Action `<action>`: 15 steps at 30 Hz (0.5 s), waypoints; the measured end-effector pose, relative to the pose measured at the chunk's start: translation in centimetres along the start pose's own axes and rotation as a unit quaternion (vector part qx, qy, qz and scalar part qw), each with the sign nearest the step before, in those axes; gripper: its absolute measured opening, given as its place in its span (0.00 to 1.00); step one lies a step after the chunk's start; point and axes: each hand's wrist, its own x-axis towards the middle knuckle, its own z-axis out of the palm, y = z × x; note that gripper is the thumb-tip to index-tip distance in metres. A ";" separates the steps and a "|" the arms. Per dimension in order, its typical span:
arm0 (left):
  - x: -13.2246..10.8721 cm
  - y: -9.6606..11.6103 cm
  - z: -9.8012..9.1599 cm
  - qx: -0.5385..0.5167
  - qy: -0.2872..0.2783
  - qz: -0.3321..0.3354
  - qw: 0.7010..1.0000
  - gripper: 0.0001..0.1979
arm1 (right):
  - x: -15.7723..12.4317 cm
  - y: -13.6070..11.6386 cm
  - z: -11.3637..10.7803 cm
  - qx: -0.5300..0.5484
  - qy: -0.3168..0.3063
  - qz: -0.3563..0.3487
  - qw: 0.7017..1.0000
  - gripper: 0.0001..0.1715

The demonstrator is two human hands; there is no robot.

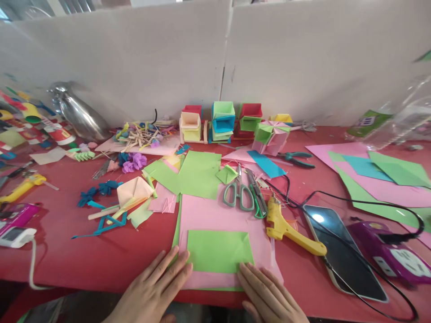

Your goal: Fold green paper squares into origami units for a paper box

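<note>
A green paper rectangle (218,251) lies flat on a larger pink sheet (215,211), close to the table's front edge. My left hand (158,282) is open, its fingers stretched out at the green paper's lower left corner. At the opposite lower corner rests my right hand (267,289), also open, with fingertips on the paper's edge. Just beyond the pink sheet are scissors (238,195) with grey-green handles and a green utility knife (257,197). More green paper (200,172) lies behind them.
A yellow glue gun (289,231) and a phone (343,251) lie at right, crossed by black cable, beside a purple power strip (393,251). Folded paper boxes (222,121) stand along the white partition. Paper scraps (134,193) and a metal jug (79,112) are at left.
</note>
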 end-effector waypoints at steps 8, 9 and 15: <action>3.4 -0.5 -2.6 -0.085 0.030 0.006 0.996 0.37 | 2.7 1.4 -1.2 0.092 -0.036 0.000 0.995 0.24; 4.1 -0.5 -2.6 -0.097 0.032 0.020 0.995 0.37 | 3.0 1.5 -1.4 0.099 -0.051 -0.009 0.994 0.24; 5.9 0.2 -0.8 -0.080 0.001 0.082 0.993 0.35 | 2.9 1.6 -2.1 0.102 -0.095 -0.066 0.988 0.24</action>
